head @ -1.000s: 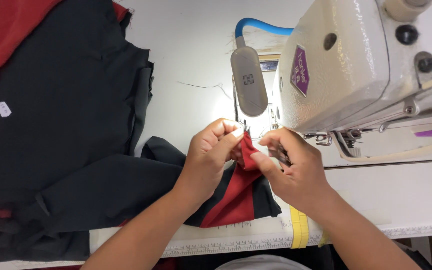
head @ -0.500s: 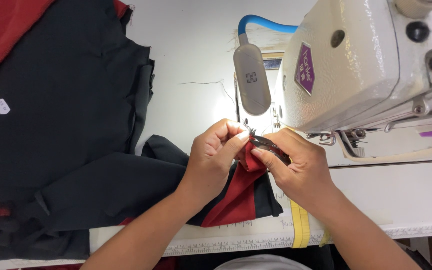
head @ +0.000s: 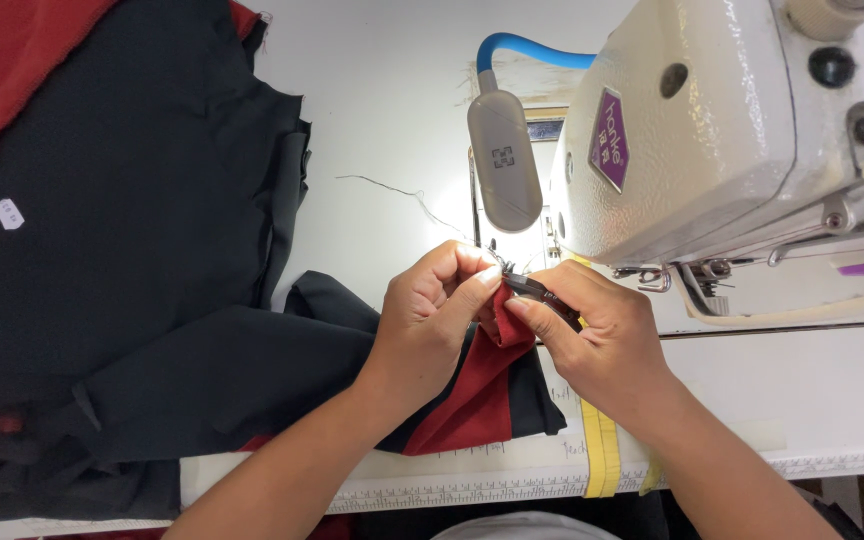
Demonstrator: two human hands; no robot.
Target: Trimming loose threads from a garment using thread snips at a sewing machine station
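Observation:
My left hand (head: 430, 315) pinches the top edge of a red and black fabric piece (head: 472, 395) just in front of the sewing machine's needle area. Facing it, my right hand (head: 602, 335) grips a small dark thread snip (head: 542, 293) whose tip touches the same fabric edge. The fabric hangs down from both hands onto the white table (head: 382, 120). A loose thread (head: 392, 190) trails away from the fabric toward the back.
A cream sewing machine (head: 732, 130) fills the upper right, with a grey lamp (head: 504, 160) on a blue gooseneck beside it. Black garments (head: 122, 250) over red cloth (head: 22, 70) cover the left. A yellow tape measure (head: 600, 450) hangs over the front edge.
Both hands have stayed together at the fabric edge, shifting slightly. The dark snip in my right hand now shows against the fabric.

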